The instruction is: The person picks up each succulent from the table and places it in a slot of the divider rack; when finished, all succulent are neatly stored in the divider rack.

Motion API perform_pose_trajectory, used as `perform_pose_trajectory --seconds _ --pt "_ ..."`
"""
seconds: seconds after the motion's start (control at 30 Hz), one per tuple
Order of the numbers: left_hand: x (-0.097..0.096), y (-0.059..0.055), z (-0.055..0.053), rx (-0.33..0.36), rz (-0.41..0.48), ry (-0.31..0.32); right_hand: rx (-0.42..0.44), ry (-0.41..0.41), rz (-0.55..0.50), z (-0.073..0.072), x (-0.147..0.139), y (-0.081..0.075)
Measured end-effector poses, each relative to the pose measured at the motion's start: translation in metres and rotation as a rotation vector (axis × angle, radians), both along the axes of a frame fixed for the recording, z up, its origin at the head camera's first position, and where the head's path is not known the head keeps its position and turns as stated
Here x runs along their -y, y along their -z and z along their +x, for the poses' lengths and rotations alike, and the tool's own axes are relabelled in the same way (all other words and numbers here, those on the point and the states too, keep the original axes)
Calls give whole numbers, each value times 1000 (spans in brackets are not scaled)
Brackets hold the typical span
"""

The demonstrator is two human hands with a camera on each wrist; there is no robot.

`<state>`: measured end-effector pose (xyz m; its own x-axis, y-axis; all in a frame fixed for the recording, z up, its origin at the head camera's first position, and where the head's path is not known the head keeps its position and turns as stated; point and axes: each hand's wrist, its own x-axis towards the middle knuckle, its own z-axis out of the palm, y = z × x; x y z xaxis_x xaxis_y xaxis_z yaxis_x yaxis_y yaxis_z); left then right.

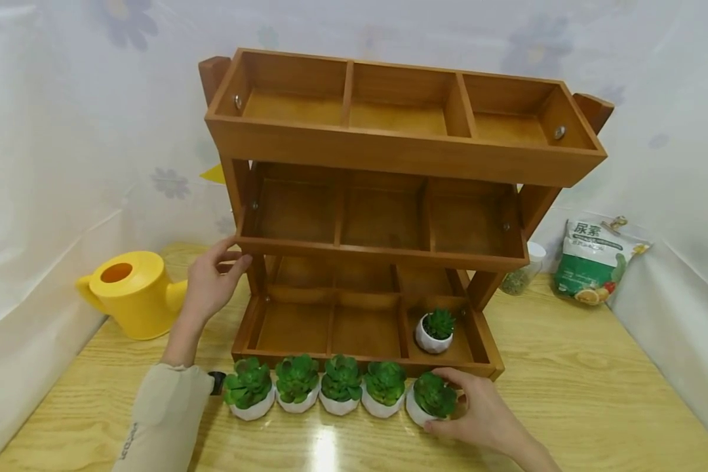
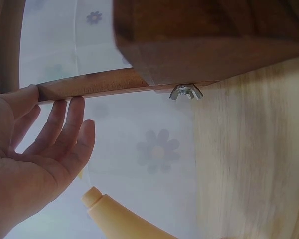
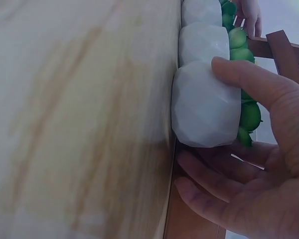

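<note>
My left hand (image 1: 212, 278) is at the left side of a brown three-tier wooden plant shelf (image 1: 354, 147). In the left wrist view its thumb and fingertips pinch the shelf's side post (image 2: 99, 82), near a wing nut (image 2: 186, 91). At the front right, my right hand (image 1: 478, 410) holds a potted succulent (image 1: 434, 395) in a white faceted pot. Its thumb presses the pot (image 3: 204, 107) while the other fingers curl round the far side. This pot ends a row of similar succulents (image 1: 340, 380) along the shelf's front edge. Another succulent (image 1: 439, 324) sits in the bottom tier's right compartment.
To the left stands a yellow watering can (image 1: 138, 301), its spout toward my left forearm. Behind the shelf's right side are a clear jar (image 1: 522, 272) with a white lid and a green-and-white bag (image 1: 592, 262) closed with a clip. Everything stands on a wooden table (image 1: 596, 380).
</note>
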<state>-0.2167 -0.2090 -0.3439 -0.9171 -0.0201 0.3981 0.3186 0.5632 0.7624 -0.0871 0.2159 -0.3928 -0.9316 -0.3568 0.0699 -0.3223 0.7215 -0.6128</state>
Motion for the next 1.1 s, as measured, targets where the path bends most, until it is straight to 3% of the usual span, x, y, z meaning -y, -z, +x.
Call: perform_pose_trajectory --seconds 0.13,0.33,0.63,0.9,1.1 --pt "0 1 -1 -6 3 1 -8 3 1 1 -1 0" --pt "-1 0 -2 -9 4 10 57 7 -36 5 -6 -4" --pt "0 1 0 -11 3 17 29 9 -132 3 -8 -22" --pt "0 2 2 13 0 8 57 76 -226 -9 -1 -41" --pt "1 1 1 14 5 6 117 -7 -388 -29 9 -51"
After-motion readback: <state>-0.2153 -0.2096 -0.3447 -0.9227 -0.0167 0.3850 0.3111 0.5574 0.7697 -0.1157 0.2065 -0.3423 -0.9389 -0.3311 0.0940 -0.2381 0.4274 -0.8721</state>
